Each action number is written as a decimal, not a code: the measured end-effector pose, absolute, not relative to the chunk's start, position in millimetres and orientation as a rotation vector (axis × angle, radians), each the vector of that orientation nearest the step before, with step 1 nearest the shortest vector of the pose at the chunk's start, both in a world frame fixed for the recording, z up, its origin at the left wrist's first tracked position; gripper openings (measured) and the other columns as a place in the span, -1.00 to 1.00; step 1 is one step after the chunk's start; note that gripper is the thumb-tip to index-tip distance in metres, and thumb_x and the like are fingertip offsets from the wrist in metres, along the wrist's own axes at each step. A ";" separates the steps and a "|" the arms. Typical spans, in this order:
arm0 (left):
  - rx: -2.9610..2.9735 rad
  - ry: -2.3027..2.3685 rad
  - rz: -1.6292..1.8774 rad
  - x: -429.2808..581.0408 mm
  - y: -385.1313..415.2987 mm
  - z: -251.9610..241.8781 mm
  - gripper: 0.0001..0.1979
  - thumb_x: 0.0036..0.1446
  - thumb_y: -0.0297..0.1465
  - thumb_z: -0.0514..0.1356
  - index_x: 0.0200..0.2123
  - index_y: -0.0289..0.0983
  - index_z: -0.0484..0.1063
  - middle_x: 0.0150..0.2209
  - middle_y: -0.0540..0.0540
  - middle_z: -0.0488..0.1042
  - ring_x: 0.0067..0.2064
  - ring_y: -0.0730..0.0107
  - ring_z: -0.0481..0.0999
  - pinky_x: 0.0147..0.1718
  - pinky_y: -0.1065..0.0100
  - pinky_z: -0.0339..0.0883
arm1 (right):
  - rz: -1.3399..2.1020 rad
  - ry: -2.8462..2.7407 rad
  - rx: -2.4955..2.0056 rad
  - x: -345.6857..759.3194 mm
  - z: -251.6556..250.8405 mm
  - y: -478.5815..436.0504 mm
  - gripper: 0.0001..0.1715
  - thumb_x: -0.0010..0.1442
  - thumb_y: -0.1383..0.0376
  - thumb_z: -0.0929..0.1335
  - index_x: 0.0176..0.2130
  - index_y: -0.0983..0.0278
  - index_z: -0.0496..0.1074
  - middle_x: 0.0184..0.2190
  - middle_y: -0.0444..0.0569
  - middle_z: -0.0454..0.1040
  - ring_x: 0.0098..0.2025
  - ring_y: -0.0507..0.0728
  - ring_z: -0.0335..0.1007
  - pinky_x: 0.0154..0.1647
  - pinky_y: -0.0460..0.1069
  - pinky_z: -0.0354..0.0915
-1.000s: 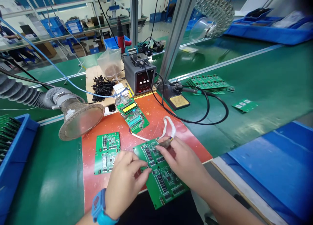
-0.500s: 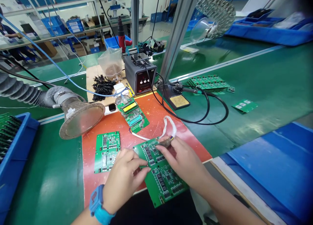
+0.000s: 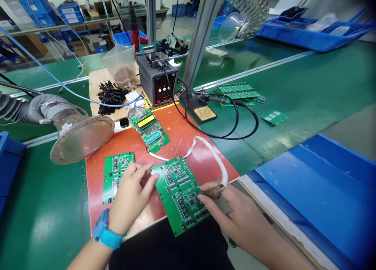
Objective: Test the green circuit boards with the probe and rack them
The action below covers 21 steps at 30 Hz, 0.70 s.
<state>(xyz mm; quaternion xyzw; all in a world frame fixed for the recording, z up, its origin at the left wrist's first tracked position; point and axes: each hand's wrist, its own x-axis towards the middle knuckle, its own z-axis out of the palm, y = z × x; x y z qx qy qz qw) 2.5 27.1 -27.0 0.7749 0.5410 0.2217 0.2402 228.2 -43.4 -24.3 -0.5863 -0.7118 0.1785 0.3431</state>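
Green circuit board [image 3: 179,191] lying on red mat [image 3: 182,138], near edge overhanging bench. Left hand [image 3: 129,199] open, fingertips steadying far corner. Right hand [image 3: 235,213] pinching probe-like connector [image 3: 214,192], apparently touching board. Risk: board tipping off edge; taut white cable [image 3: 214,158] dragging connector.

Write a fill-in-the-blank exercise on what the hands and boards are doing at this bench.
1. The left hand wears a ____ wristband.
2. The right hand presses a brown connector onto the ____ edge of the large green board.
3. A white cable runs from that connector to the small board with the ____ display.
4. The boards lie on an ____ mat.

Missing words: blue; right; yellow; orange
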 end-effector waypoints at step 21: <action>2.021 1.514 0.557 3.7 28.4 -26.1 -0.78 0.15 -0.27 0.13 -0.16 -0.23 0.39 -0.36 -0.03 0.27 -0.28 0.35 0.32 -0.25 0.30 0.22 | 0.293 -1.884 -1.482 217.8 -39.8 -45.0 -0.91 0.21 0.27 0.25 -0.23 0.22 0.29 -0.38 -0.08 0.45 -0.31 0.05 0.44 -0.30 -0.07 0.41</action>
